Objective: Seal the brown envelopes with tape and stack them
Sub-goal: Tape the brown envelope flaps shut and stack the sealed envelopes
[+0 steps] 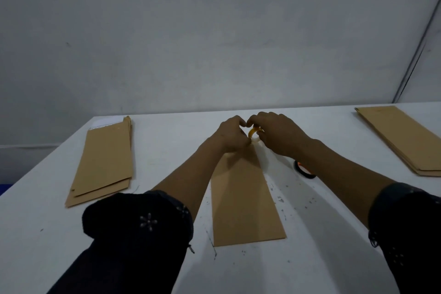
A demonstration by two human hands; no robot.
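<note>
A bare grey wall stands behind the white bench (167, 141), which is speckled with dark marks near you. One brown envelope (245, 203) lies lengthwise in front of you, its far end under your hands. Your right hand (278, 135) holds a small yellow-cored roll of tape (255, 133) with its fingers curled round it. Your left hand (232, 135) is curled just beside the roll, its fingertips close to it; it looks as if it is pinching the tape's free end, but the strip itself is too fine to make out. Both hands hover over the envelope's far end.

A pile of envelopes (105, 162) sits to your left, another pile (403, 138) far to your right, and a dark looped object (303, 169) lies just beyond your right forearm.

Watch the tape: pull it out slack and it will likely fold onto itself or land crooked across the flap. Nothing pins the envelope down, so a sideways tug could skew it on the bench.
</note>
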